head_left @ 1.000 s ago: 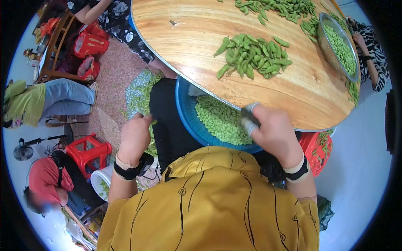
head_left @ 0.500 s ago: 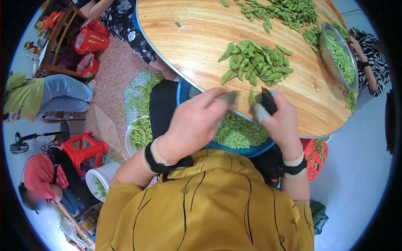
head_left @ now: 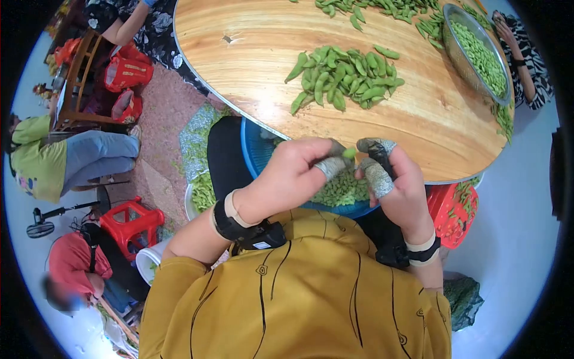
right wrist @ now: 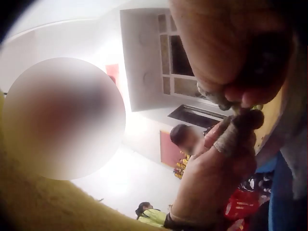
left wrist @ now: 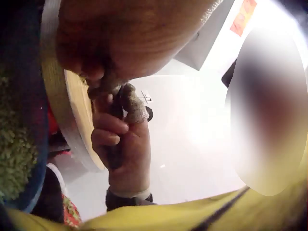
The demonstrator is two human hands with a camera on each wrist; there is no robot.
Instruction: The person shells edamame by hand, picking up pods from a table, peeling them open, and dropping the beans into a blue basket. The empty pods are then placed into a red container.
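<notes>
Over the blue basin [head_left: 249, 149], both hands meet at a small green edamame pod [head_left: 349, 154]. My left hand [head_left: 290, 173] pinches it between thumb and forefinger, both wrapped in grey tape. My right hand [head_left: 402, 190] is curled at the pod's other side, with grey tape and a dark covering on its fingers. In the left wrist view the fingertips of the two hands come together, the right hand [left wrist: 127, 144] beneath. Loose shelled beans [head_left: 341, 190] fill the basin below, partly hidden by the hands.
Unshelled pods [head_left: 350, 78] lie heaped on the round wooden table [head_left: 257, 54], whose edge overhangs the basin. A metal bowl of beans [head_left: 478, 60] stands at the far right. Beside me are a red basket [head_left: 451, 224], a red stool [head_left: 131, 224] and a white bucket [head_left: 146, 260].
My left hand has come from the left side across to the right hand over the basin. The pod seen at the right fingertips is now between both hands.
</notes>
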